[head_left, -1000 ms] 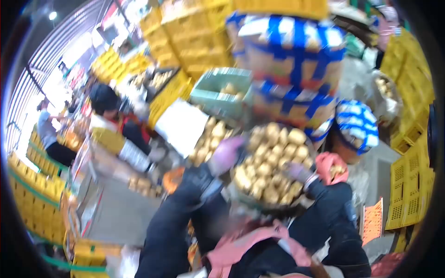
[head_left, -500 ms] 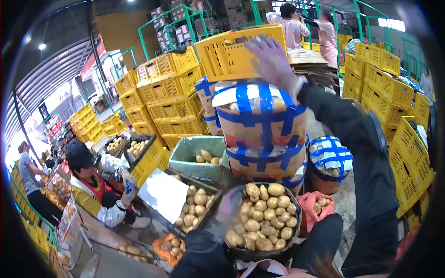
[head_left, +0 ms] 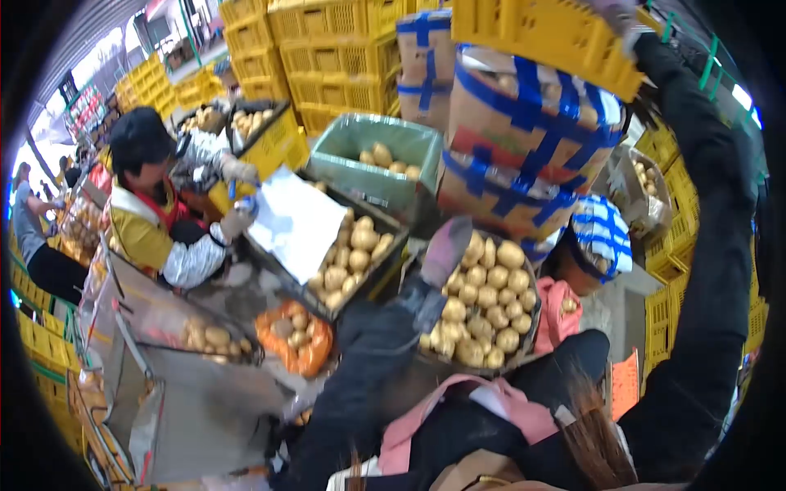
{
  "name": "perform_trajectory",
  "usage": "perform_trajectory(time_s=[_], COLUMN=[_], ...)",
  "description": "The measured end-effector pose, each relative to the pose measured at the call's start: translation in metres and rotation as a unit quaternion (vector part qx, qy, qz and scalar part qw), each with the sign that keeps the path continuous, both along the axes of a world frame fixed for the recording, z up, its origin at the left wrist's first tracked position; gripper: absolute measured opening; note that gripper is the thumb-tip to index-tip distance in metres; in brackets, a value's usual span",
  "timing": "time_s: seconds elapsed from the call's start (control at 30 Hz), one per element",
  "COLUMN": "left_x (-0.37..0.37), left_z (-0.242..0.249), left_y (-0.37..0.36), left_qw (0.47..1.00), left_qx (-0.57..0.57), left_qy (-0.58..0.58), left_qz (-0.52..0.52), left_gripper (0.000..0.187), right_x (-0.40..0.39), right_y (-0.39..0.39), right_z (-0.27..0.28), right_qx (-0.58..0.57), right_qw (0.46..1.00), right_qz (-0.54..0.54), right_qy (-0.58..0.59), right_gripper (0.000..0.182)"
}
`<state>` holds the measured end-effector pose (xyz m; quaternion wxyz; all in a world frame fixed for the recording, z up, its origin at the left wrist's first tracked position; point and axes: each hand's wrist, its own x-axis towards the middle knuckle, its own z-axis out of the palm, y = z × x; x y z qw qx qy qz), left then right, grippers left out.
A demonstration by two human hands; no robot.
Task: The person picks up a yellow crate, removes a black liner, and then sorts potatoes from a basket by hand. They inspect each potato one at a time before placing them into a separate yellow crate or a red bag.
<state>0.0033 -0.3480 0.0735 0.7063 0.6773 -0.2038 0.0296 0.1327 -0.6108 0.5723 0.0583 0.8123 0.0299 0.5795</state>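
My left hand (head_left: 446, 252), in a purple-and-grey glove, is at the left edge of a round container of potatoes (head_left: 483, 299). Its fingers look stretched out, with nothing visible in them. My right arm reaches up to a yellow plastic crate (head_left: 548, 37). At the crate's upper right edge, my right hand (head_left: 620, 20) appears to grip the rim, though the frame cuts off part of its fingers. The crate is tilted above stacked cardboard boxes (head_left: 524, 131) bound with blue tape. Potatoes show through the top box's clear cover.
A co-worker (head_left: 155, 196) sits at left, beside a crate of potatoes partly covered by a white sheet (head_left: 295, 233). Nearby are a green-lined bin (head_left: 352, 176), an orange net bag (head_left: 274, 327), a pink bag (head_left: 559, 315) and a taped round container (head_left: 577, 262). Yellow crates (head_left: 336, 65) stand stacked behind.
The view has swung down and tilted. My right hand has gone from the crate's front to its upper right edge. The crate looks more tilted. My left hand stays by the potatoes.
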Motion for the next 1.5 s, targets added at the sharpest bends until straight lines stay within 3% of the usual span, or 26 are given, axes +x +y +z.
perform_trajectory(time_s=[0.07,0.17,0.27,0.33,0.4,0.57,0.67,0.73,0.77,0.8,0.93,1.03,1.07,1.1,1.2,1.27,1.37,1.4,1.47,1.5], left_x=[-0.003,-0.013,-0.017,-0.025,-0.019,-0.015,-0.052,-0.092,-0.113,-0.13,-0.171,-0.178,-0.179,-0.181,-0.193,-0.211,-0.253,-0.271,-0.282,-0.282], left_z=[0.006,0.025,0.037,0.047,0.064,0.129,0.113,0.069,0.039,0.012,-0.065,-0.096,-0.101,-0.103,-0.104,-0.099,-0.089,-0.083,-0.058,-0.029], left_y=[-0.003,-0.006,-0.006,0.002,0.01,0.034,0.049,0.066,0.073,0.079,0.083,0.07,0.068,0.068,0.092,0.114,0.147,0.157,0.163,0.168], left_qw=[0.999,0.96,0.921,0.887,0.807,0.753,0.764,0.775,0.778,0.779,0.74,0.714,0.709,0.705,0.706,0.724,0.781,0.802,0.841,0.859], left_qx=[-0.023,-0.2,-0.23,-0.281,-0.377,-0.487,-0.502,-0.505,-0.501,-0.493,-0.5,-0.519,-0.523,-0.527,-0.517,-0.489,-0.414,-0.383,-0.324,-0.322], left_qy=[0.029,0.175,0.283,0.305,0.356,0.22,0.238,0.282,0.315,0.349,0.446,0.47,0.473,0.474,0.484,0.484,0.462,0.451,0.421,0.392], left_qz=[-0.015,-0.089,-0.136,-0.2,-0.282,-0.384,-0.328,-0.254,-0.21,-0.17,-0.061,-0.021,-0.012,-0.001,0.023,0.037,0.068,0.083,0.108,0.071], left_gripper=[0.035,0.037,0.039,0.054,0.088,0.09,0.085,0.083,0.081,0.08,0.075,0.071,0.069,0.068,0.064,0.061,0.051,0.046,0.037,0.035], right_x=[-0.065,-0.151,-0.229,-0.284,-0.334,-0.435,-0.476,-0.485,-0.487,-0.486,-0.446,-0.45,-0.452,-0.449,-0.442,-0.431,-0.415,-0.409,-0.402,-0.398], right_y=[0.002,-0.014,-0.044,-0.064,-0.08,-0.074,-0.084,-0.084,-0.08,-0.075,-0.146,-0.135,-0.125,-0.124,-0.125,-0.137,-0.152,-0.157,-0.171,-0.179], right_z=[0.005,-0.002,-0.021,-0.045,-0.071,-0.135,-0.177,-0.218,-0.234,-0.261,-0.387,-0.443,-0.452,-0.459,-0.476,-0.486,-0.495,-0.491,-0.488,-0.485], right_qx=[0.004,-0.022,-0.054,-0.067,-0.089,-0.163,-0.163,-0.081,-0.026,0.086,0.148,0.259,0.285,0.325,0.328,0.316,0.337,0.264,0.18,0.18], right_qw=[0.999,0.991,0.985,0.982,0.978,0.951,0.959,0.974,0.987,0.991,0.972,0.946,0.944,0.922,0.923,0.927,0.891,0.921,0.92,0.92], right_qz=[0.036,0.081,0.113,0.129,0.153,0.241,0.214,0.177,0.108,0.072,0.184,0.189,0.162,0.207,0.192,0.193,0.258,0.191,0.156,0.156], right_qy=[-0.036,-0.1,-0.118,-0.118,-0.109,-0.105,-0.091,-0.113,-0.115,-0.071,-0.011,0.041,0.045,0.043,0.053,0.064,0.16,0.212,0.31,0.311], right_gripper=[0.023,0.019,0.017,0.016,0.016,0.022,0.024,0.026,0.03,0.034,0.029,0.021,0.02,0.019,0.02,0.023,0.034,0.038,0.047,0.047])
